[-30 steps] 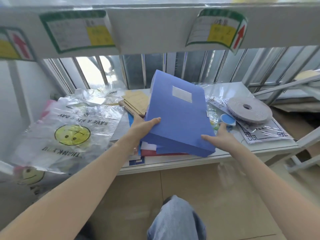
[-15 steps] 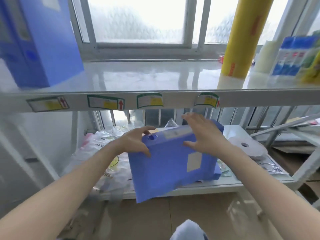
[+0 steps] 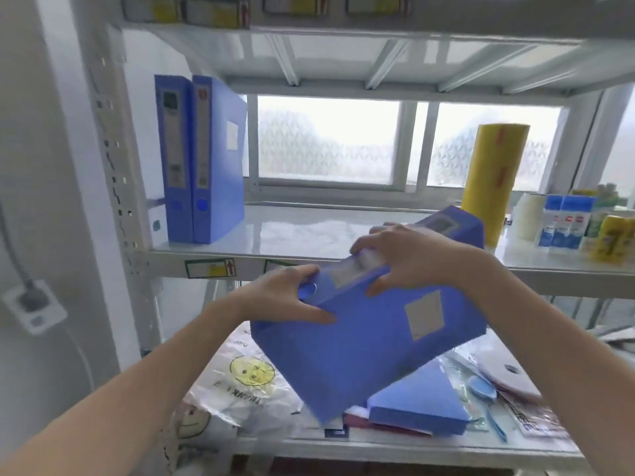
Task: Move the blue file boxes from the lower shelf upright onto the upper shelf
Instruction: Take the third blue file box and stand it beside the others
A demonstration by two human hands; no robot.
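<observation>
I hold a blue file box (image 3: 364,341) in the air, tilted, in front of the upper shelf's front edge (image 3: 165,258). My left hand (image 3: 278,300) grips its spine end at the finger hole. My right hand (image 3: 409,255) clasps the spine from above. Two blue file boxes (image 3: 202,156) stand upright at the left end of the upper shelf. Another blue file box (image 3: 419,403) lies flat on the lower shelf (image 3: 378,448), beneath the held one.
On the upper shelf's right side stand a yellow film roll (image 3: 491,180), a white tape roll (image 3: 529,214) and small bottles (image 3: 563,225). Smiley plastic bags (image 3: 240,383), papers and a blue scoop (image 3: 484,393) cover the lower shelf. A white upright post (image 3: 117,187) is at left.
Both hands have lifted the blue file box off the lower shelf, turned it spine-up and raised it toward the upper shelf. My view has tilted upward.
</observation>
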